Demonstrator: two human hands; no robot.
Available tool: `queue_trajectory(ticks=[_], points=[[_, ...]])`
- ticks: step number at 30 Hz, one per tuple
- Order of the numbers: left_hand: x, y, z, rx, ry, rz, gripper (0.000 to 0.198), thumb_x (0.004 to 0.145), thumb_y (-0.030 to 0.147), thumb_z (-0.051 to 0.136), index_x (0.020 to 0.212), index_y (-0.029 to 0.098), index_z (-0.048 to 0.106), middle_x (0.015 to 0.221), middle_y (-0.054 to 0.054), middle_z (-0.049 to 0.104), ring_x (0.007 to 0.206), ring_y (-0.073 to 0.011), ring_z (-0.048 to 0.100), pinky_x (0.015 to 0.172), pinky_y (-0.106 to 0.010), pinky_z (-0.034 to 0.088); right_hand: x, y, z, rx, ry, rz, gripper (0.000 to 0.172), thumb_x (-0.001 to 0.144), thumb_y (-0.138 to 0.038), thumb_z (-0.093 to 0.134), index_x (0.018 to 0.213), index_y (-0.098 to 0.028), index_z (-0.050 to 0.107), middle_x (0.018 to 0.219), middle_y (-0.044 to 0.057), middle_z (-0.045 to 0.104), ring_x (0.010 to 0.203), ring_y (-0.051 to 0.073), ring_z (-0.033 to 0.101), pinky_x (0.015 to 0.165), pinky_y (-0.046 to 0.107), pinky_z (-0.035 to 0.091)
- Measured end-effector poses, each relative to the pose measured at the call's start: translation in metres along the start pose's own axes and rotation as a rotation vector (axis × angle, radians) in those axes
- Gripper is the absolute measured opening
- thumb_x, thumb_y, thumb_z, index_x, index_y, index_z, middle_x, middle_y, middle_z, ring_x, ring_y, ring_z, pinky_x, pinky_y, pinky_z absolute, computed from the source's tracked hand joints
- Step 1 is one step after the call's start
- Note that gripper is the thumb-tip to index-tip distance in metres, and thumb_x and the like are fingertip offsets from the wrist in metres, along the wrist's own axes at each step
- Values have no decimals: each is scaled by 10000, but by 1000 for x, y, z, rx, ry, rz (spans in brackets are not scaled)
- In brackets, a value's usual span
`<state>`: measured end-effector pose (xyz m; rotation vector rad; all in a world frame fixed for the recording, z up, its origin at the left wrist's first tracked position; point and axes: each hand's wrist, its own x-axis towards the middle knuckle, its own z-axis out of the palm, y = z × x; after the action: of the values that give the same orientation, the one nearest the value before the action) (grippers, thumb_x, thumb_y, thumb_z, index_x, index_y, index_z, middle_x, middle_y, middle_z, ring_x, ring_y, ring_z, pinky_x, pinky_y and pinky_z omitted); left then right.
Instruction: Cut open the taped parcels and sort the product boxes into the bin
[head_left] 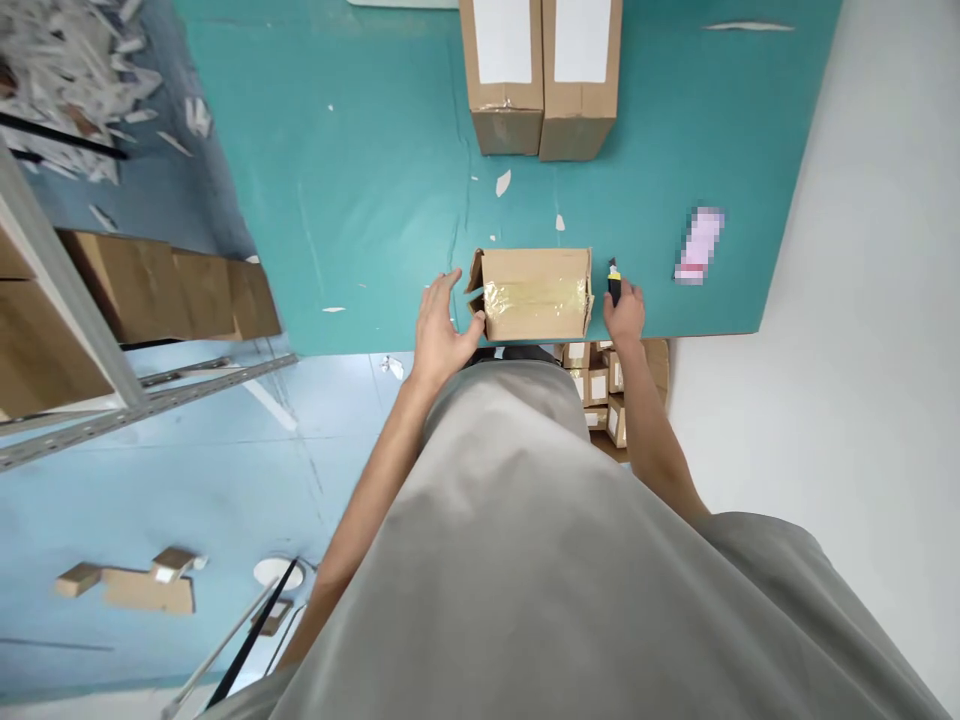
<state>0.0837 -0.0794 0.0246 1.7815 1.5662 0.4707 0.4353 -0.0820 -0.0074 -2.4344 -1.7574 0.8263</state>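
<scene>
A small cardboard box (536, 265) lies near the front edge of the green table, with shiny clear tape across its upper face. Its left end shows raised flaps. At that end is my left hand (444, 328), its thumb and fingers spread apart around the flaps; whether the thumb touches the cardboard I cannot tell. On the other side, my right hand (625, 312) is closed around a black and yellow box cutter (614, 285). The cutter points away from me, just right of the box and apart from it.
Two taller cardboard boxes (508, 130) with white labels stand at the table's far side. A blurred pink item (700, 245) lies to the right. Paper scraps (503, 183) dot the green table (360, 180). A metal-framed shelf (67, 270) with boxes stands left; several labelled boxes (598, 387) sit below the edge.
</scene>
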Motion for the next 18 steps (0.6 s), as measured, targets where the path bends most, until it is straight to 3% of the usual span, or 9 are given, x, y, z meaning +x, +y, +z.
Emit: queue_trajectory(ticks=[3, 7, 11, 18], points=[[-3, 1, 6, 29, 5, 7, 655, 1116, 585, 578, 1685, 265, 531, 1678, -168, 650, 1636, -378, 558, 1385, -626, 434, -22, -2, -12, 224, 10, -1, 634, 1209, -487, 298, 1533, -131, 711, 1492, 278, 749, 1318, 295, 721, 1096, 461, 576], [-2, 6, 10, -16, 14, 15, 594, 1118, 505, 561, 1656, 253, 575, 1635, -159, 686, 1541, -343, 642, 1341, -569, 500, -51, -6, -24, 460, -42, -176, 550, 1132, -499, 544, 1574, -196, 667, 1602, 197, 698, 1459, 299, 677, 1167, 449, 601], [0, 10, 16, -100, 22, 15, 595, 1078, 426, 605, 1642, 237, 607, 1616, -154, 697, 1523, -352, 644, 1335, -560, 494, -51, -16, -24, 442, -61, -277, 586, 1027, -305, 629, 1610, -247, 649, 1596, 140, 696, 1462, 326, 668, 1239, 510, 575], [-1, 5, 29, -152, 65, 25, 655, 1007, 263, 595, 1660, 229, 627, 1545, -144, 740, 1463, -327, 683, 1260, -468, 547, -43, -27, -18, 245, -22, -310, 643, 1050, -176, 480, 1671, -258, 628, 1469, 130, 737, 1220, 330, 761, 1093, 475, 643]])
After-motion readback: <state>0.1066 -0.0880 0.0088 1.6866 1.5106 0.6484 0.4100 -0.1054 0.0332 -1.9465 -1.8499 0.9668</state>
